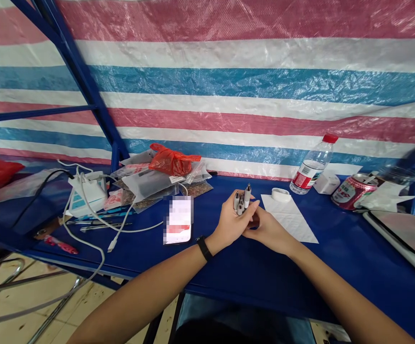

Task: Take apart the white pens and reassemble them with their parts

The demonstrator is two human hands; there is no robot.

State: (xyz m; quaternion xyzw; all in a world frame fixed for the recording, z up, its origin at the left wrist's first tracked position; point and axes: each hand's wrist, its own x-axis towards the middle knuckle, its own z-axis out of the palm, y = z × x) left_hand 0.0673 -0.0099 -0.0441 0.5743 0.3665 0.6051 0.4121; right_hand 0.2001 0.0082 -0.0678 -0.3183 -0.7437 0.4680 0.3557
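Observation:
A bundle of several pens [242, 201] with whitish-grey barrels and dark tips stands upright in my left hand [228, 220], whose fingers are wrapped round it. One pen pokes up higher than the others. My right hand [269, 230] is pressed against the left from the right side, its fingers curled round the lower part of the bundle. The pens' bottom ends are hidden by both hands. Just left of my hands a lit phone [179, 222] lies on the blue table [250, 274]. White paper [293, 222] lies to the right, with a white tape roll [281, 194] on it.
At the back right are a water bottle [309, 167], a small white box [326, 183], a drink can [354, 191] and a scale [404, 234]. On the left lie plastic bags [150, 184], a red bag [173, 162], white cables [101, 253], a power strip [87, 193] and loose pens [103, 223].

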